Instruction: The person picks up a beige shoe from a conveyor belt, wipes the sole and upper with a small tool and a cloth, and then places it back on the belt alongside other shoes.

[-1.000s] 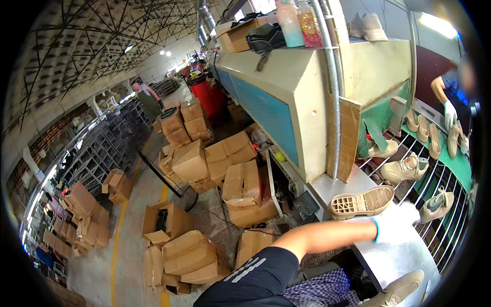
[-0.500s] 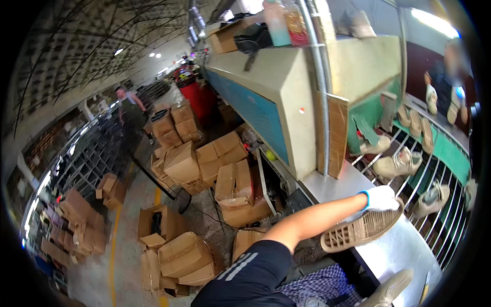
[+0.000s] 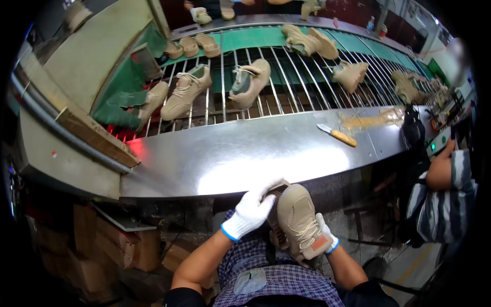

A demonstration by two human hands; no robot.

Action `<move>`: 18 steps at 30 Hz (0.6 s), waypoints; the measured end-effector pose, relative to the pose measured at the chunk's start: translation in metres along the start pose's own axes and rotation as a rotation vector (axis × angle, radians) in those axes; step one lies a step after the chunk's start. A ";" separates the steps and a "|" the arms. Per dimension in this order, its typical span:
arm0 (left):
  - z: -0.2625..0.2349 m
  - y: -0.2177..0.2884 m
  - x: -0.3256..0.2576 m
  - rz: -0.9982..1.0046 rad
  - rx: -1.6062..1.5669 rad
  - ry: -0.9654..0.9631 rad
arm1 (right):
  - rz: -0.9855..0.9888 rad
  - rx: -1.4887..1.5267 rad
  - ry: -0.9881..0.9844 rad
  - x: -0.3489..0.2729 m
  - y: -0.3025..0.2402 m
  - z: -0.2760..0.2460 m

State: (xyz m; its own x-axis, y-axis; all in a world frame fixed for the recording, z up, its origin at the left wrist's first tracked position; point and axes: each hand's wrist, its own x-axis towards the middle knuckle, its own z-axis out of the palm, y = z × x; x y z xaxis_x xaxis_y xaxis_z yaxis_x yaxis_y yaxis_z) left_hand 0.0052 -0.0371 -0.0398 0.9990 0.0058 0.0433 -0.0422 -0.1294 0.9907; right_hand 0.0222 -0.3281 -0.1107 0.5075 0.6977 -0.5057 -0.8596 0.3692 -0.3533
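In a white glove with a blue cuff, my left hand point(image 3: 251, 209) grips a tan shoe sole point(image 3: 277, 202), its fingers curled over the toe end. Beside that sole, on its right, is a beige lace-up shoe upper point(image 3: 298, 210), toe pointing away from me, with a reddish patch near its heel end. My right hand point(image 3: 326, 233), gloved the same way, holds the shoe upper from its right side; most of its fingers are hidden behind it. Both pieces are over my lap, just in front of the metal counter edge. Whether they touch all along is hidden.
A steel counter point(image 3: 245, 148) runs across, bearing a wooden-handled knife point(image 3: 337, 135). Behind it, a rod conveyor point(image 3: 279, 92) carries several beige shoes and loose soles point(image 3: 189, 47). A machine housing point(image 3: 66, 102) stands left. Other people's hands show across the belt; a person's arm point(image 3: 440, 171) is right.
My view has swung rightward and down onto the counter. My left hand has brought the sole from over the counter to my lap, beside the shoe upper, and my right hand now shows.
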 end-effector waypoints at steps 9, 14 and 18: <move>-0.002 0.036 -0.002 -0.015 0.040 -0.185 | 0.089 0.064 -0.014 -0.001 0.036 -0.029; 0.000 0.040 -0.006 0.011 0.078 -0.177 | 0.089 -0.052 -0.166 0.012 0.040 -0.037; -0.008 0.038 -0.011 0.008 0.106 -0.151 | 0.098 -0.119 -0.143 0.019 0.034 -0.021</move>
State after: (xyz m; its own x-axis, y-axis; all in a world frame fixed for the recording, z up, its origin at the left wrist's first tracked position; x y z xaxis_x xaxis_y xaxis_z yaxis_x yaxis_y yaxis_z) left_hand -0.0077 -0.0346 -0.0013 0.9893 -0.1440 0.0236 -0.0570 -0.2324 0.9710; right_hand 0.0037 -0.3154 -0.1485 0.4010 0.8100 -0.4279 -0.8870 0.2265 -0.4025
